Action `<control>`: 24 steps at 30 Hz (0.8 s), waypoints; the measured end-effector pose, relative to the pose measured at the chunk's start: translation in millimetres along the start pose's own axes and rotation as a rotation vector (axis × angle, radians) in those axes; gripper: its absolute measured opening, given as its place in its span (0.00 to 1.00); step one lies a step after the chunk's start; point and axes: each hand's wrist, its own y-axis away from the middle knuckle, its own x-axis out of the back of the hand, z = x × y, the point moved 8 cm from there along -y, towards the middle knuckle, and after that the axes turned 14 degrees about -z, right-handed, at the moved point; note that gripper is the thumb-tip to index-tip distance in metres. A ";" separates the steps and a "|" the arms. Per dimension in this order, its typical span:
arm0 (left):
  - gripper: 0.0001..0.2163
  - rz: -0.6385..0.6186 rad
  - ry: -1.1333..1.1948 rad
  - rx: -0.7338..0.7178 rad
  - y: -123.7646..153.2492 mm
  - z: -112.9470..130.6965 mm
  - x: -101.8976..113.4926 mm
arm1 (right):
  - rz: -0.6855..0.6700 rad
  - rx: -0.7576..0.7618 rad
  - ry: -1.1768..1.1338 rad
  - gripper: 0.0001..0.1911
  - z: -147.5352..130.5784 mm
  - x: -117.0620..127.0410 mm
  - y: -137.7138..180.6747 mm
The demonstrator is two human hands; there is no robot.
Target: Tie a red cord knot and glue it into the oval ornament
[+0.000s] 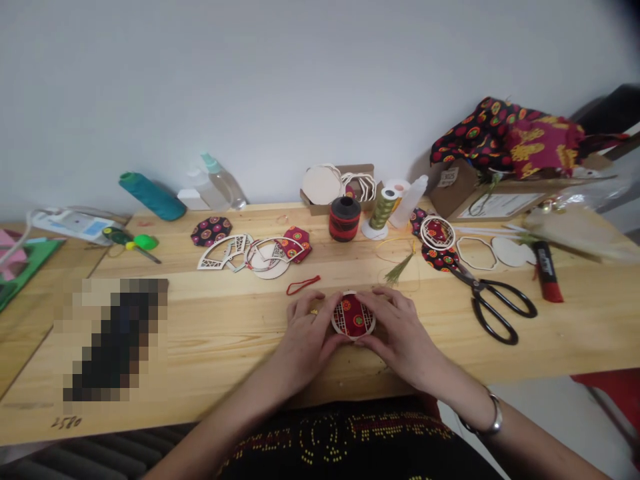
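Observation:
Between both hands is a small round ornament [354,316] with a pale wooden lattice rim over dark red patterned fabric. My left hand [313,330] grips its left edge, thumb below and fingers along the upper side. From the right, my right hand [395,330] holds the opposite edge in the same way. The ornament is just above or on the wooden table [225,360]; I cannot tell which. A red cord loop [303,285] lies beyond my left hand. Past my right hand rests a green tassel [400,268].
Black-handled scissors [500,300] and a glue tube [549,271] lie at right. Behind stand a red-and-black thread spool [345,219], a green thread cone [384,210] and a cardboard box [490,197] topped with fabric. Fan-shaped wooden frames [225,251] lie back left, near a teal thread cone [153,197].

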 end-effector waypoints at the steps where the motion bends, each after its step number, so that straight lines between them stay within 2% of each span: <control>1: 0.28 0.000 0.004 -0.002 0.2 -0.1 0.0 | 0.002 -0.002 -0.012 0.30 -0.1 0.0 0.3; 7: 0.27 -0.005 -0.003 0.004 2.0 -1.0 -0.6 | 0.023 -0.011 -0.072 0.29 3.9 1.3 0.6; 12: 0.30 0.003 0.032 -0.043 1.8 1.5 0.6 | 0.154 -0.026 -0.091 0.23 15.9 6.4 4.0; 15: 0.27 0.041 0.129 -0.056 2.5 1.7 7.2 | 0.215 -0.057 -0.072 0.18 20.9 8.4 5.3; 18: 0.22 0.072 0.385 0.070 4.5 -7.3 16.8 | 0.232 -0.098 -0.074 0.16 22.4 10.1 5.5; 21: 0.20 0.051 0.833 0.342 11.7 -22.7 17.4 | 0.205 -0.136 -0.084 0.17 21.6 10.8 4.7; 24: 0.20 -0.004 1.264 0.514 19.8 -23.5 12.7 | 0.190 -0.131 -0.047 0.19 14.9 13.5 4.4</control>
